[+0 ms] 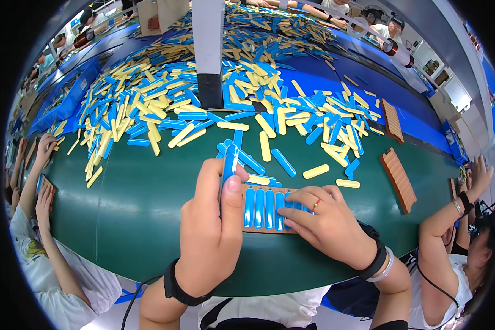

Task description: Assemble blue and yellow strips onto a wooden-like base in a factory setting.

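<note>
My left hand [212, 225] is closed on a glossy blue oblong piece [230, 164] with rounded ends, held upright between thumb and fingers. It is beside the left end of a brown ridged tray [272, 230]. Several blue oblong pieces [259, 209] lie side by side in the tray's slots. My right hand [330, 223] rests over the tray's right part, fingers stretched out and touching the blue pieces; it covers that end. Just beyond the tray lie loose blue pieces [283, 162] and yellow pieces [315, 171].
A large heap of blue and yellow pieces [165, 99] spreads over the green table [137, 220], around a white post [208, 44]. Two brown ridged trays [399, 179] lie to the right. A blue bin [66, 102] stands at far left. Other people's hands [481, 179] work on both sides.
</note>
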Motion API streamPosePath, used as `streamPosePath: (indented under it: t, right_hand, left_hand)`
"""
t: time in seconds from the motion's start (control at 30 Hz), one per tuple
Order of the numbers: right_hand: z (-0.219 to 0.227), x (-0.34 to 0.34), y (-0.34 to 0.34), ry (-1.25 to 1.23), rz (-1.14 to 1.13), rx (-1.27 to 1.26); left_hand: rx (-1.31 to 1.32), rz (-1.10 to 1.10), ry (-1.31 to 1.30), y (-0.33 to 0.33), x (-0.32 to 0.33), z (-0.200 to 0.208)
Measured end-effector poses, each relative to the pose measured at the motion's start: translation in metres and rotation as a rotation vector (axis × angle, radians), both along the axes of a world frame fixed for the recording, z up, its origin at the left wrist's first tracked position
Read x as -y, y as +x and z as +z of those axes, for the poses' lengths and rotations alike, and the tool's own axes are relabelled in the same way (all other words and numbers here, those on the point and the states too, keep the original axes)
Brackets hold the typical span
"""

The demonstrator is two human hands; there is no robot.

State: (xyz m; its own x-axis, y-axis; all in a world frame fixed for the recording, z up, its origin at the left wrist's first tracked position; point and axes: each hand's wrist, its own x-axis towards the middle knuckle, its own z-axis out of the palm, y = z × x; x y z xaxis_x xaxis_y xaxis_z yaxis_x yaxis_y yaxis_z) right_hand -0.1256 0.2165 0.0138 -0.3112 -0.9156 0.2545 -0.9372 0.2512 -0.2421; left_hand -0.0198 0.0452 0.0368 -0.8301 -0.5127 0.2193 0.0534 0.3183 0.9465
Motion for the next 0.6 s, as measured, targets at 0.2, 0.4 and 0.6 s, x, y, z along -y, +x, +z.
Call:
streamPosePath:
  t: [0.2,0.4,0.6]
  right_hand:
    - [-0.005,-0.003,-0.002,-0.006,-0.040,-0.095]
    - [-0.009,-0.001,-0.008,0.010,-0.066,-0.102]
    - [0.012,-0.019,-0.029,-0.059,-0.172,0.155]
  left_hand:
    - [-0.001,0.009,0.036,-0.004,-0.004,-0.001]
    - [-0.019,0.026,0.007,-0.005,-0.003,-0.007]
    - [0.013,-0.011,-0.002,-0.005,0.004,-0.007]
